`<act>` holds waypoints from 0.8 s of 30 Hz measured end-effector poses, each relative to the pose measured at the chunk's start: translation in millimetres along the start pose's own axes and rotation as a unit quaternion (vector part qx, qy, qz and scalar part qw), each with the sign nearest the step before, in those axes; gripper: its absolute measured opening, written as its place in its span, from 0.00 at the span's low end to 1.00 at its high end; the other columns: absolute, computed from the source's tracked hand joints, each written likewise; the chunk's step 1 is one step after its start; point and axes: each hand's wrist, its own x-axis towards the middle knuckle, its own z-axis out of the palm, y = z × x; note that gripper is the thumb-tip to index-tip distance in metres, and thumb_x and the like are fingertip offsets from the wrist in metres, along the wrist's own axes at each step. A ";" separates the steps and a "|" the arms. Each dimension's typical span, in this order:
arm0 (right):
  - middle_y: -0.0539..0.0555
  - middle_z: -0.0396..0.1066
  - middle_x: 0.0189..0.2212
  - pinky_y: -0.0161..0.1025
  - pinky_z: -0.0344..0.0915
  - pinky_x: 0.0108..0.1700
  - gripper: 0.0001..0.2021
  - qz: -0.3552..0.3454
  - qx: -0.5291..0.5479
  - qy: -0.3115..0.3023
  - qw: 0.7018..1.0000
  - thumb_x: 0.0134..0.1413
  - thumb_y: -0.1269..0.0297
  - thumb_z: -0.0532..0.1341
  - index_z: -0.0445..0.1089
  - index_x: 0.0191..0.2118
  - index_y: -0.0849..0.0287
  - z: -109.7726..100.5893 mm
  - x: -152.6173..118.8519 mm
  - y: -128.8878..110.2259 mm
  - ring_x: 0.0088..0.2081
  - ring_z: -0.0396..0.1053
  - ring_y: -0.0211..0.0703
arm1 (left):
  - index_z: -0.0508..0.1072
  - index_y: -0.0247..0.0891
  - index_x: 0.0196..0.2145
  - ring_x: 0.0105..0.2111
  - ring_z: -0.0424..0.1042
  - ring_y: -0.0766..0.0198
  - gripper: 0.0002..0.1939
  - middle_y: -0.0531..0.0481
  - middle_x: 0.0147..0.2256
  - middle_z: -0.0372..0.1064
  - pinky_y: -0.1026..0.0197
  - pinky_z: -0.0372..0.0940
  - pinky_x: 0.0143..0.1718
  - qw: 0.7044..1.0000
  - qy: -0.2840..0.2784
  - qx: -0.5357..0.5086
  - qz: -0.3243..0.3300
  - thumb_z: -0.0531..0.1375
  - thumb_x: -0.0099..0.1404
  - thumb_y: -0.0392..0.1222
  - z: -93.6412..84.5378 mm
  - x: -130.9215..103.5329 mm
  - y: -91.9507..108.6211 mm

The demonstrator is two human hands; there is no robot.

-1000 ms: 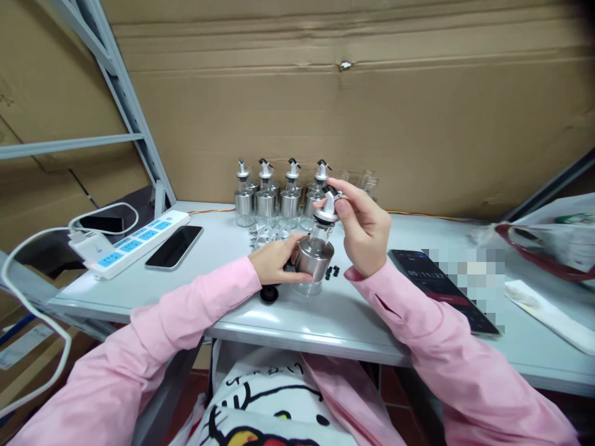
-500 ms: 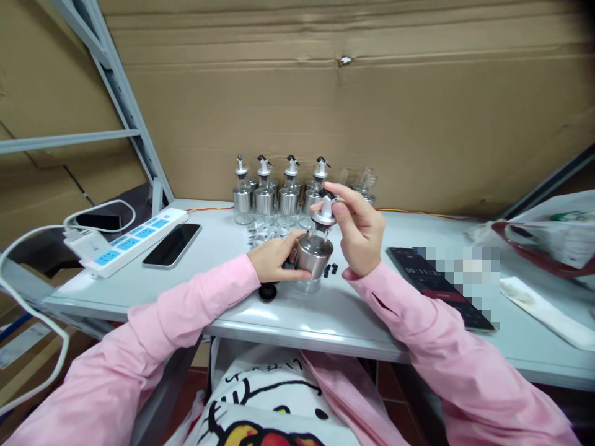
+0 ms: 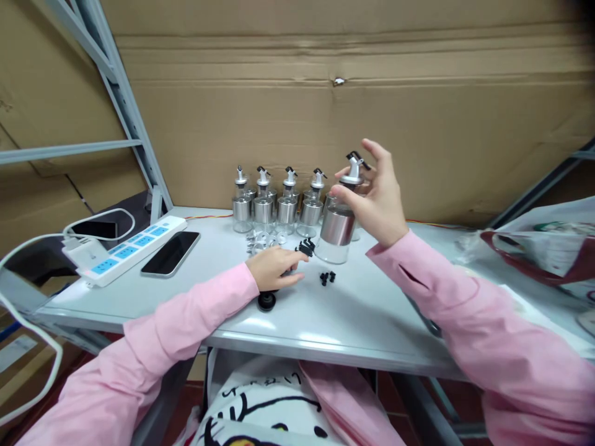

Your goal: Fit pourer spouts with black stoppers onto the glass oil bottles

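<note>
My right hand has its thumb and some fingers around the neck of a glass oil bottle, its index finger raised. A steel band wraps this bottle, and a silver pour spout with a black flap is seated in its mouth. It stands upright near the back row. My left hand is empty, fingers stretched out low over the table. Small black parts lie just beyond its fingertips, and more black pieces to its right. A round black cap lies by the left wrist.
Several similar oil bottles with spouts stand in rows at the back. Clear and silvery spout parts lie before them. On the left are a phone and a power strip; a plastic bag is at right.
The bottle has moved from in front of me back and to the right, with its spout now seated. My left hand has let go of its body and stays near the table.
</note>
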 end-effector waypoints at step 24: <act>0.58 0.67 0.48 0.52 0.61 0.55 0.22 -0.127 -0.253 -0.124 0.951 0.50 0.62 0.59 0.62 0.53 0.46 -76.9 -84.3 -20.4 0.52 0.64 0.53 | 0.76 0.56 0.33 0.29 0.70 0.58 0.12 0.53 0.25 0.72 0.55 0.68 0.32 0.947 0.039 -0.169 -0.270 0.52 0.62 0.49 -10.9 -218.8 91.0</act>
